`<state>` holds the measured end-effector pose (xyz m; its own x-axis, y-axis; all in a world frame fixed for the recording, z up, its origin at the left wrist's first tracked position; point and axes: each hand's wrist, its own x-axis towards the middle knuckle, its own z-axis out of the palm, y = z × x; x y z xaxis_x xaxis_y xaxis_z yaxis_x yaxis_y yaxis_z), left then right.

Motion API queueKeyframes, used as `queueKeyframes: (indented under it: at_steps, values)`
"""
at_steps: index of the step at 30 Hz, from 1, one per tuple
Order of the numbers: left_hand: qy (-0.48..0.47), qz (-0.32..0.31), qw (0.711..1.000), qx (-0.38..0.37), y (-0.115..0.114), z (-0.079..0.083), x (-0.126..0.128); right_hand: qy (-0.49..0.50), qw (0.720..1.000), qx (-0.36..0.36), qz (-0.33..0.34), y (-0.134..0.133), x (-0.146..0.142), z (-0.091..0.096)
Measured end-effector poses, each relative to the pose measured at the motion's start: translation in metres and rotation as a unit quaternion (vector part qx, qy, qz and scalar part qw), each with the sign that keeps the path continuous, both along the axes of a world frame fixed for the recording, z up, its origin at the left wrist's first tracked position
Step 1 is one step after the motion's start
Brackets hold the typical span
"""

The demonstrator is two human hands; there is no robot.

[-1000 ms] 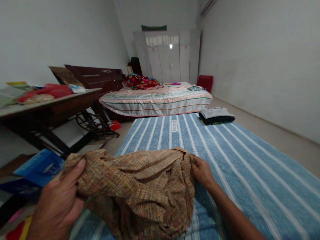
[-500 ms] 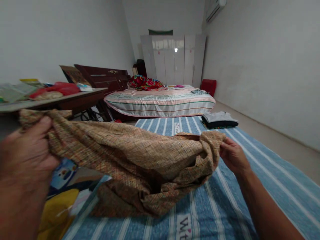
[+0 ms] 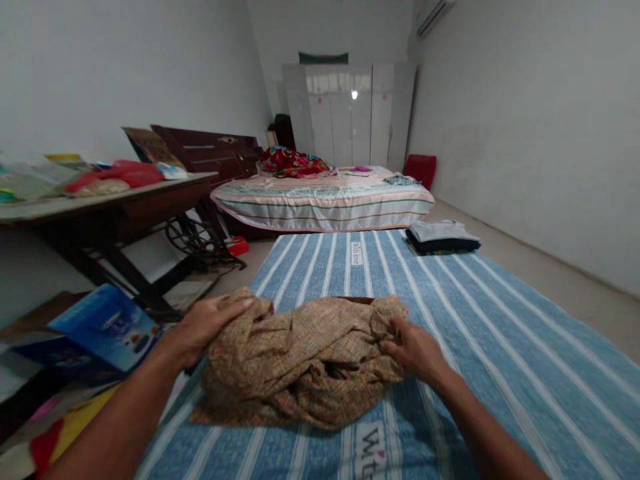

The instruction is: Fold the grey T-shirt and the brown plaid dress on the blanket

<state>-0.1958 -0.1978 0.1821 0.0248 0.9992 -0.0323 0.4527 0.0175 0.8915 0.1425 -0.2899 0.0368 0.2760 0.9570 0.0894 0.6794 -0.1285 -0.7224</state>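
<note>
A crumpled brown checked cloth (image 3: 305, 360) lies bunched on the blue striped mattress (image 3: 475, 320) in front of me. My left hand (image 3: 210, 321) grips the cloth's left end, thumb lying over the fabric. My right hand (image 3: 415, 350) pinches the cloth's right end, fingers closed on a fold. Both hands rest low, close to the mattress surface.
A dark wooden table (image 3: 115, 207) with red and yellow items stands at the left. Blue boxes and papers (image 3: 107, 327) lie on the floor beside the mattress. A folded stack of clothes (image 3: 443, 237) sits at the mattress's far right corner. A made bed (image 3: 325, 197) and white wardrobe (image 3: 350, 113) stand beyond.
The cloth was lifted and stretched wide between both hands half a second ago; now it has come down onto the mattress in a bunch, with both hands closer together.
</note>
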Motion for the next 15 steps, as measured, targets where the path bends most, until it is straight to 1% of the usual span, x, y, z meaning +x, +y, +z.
queueKeyframes:
  at_steps: [1,3,5,6,7,8,9,10,11,12,13,14,15]
  values:
    - [0.073,-0.071,0.995,-0.017,0.001,-0.004,-0.002,0.016,1.0,-0.002,0.009,0.0,-0.003,-0.003]
    - [0.199,-0.203,0.958,-0.039,0.005,-0.014,-0.006,0.069,0.998,0.004,0.009,0.0,-0.001,-0.008]
    - [0.267,-0.281,0.92,-0.052,0.008,-0.028,-0.01,0.121,0.992,0.021,0.002,0.0,0.01,-0.009]
    - [0.289,-0.307,0.904,-0.066,0.009,-0.035,-0.012,0.174,0.984,0.038,-0.005,-0.001,0.018,-0.007]
    - [0.317,-0.318,0.89,-0.081,0.008,-0.041,-0.012,0.252,0.966,0.061,-0.016,-0.002,0.028,-0.004]
    - [0.355,-0.319,0.874,-0.093,0.007,-0.046,-0.012,0.35,0.932,0.09,-0.034,-0.004,0.039,0.001]
    - [0.399,-0.314,0.856,-0.099,0.005,-0.049,-0.012,0.449,0.883,0.122,-0.055,-0.006,0.05,0.007]
    - [0.438,-0.308,0.839,-0.096,0.004,-0.049,-0.013,0.528,0.832,0.152,-0.076,-0.008,0.062,0.014]
    - [0.466,-0.3,0.828,-0.083,0.003,-0.047,-0.014,0.579,0.79,0.178,-0.098,-0.01,0.073,0.021]
    - [0.477,-0.291,0.827,-0.06,0.003,-0.042,-0.016,0.604,0.763,0.198,-0.117,-0.013,0.084,0.029]
    - [0.471,-0.273,0.838,-0.029,0.003,-0.035,-0.02,0.616,0.748,0.209,-0.133,-0.017,0.093,0.036]
    - [0.438,-0.252,0.863,-0.004,0.005,-0.025,-0.025,0.619,0.741,0.215,-0.149,-0.021,0.1,0.043]
    - [0.404,-0.22,0.888,0.026,0.006,-0.013,-0.031,0.617,0.74,0.215,-0.161,-0.026,0.106,0.05]
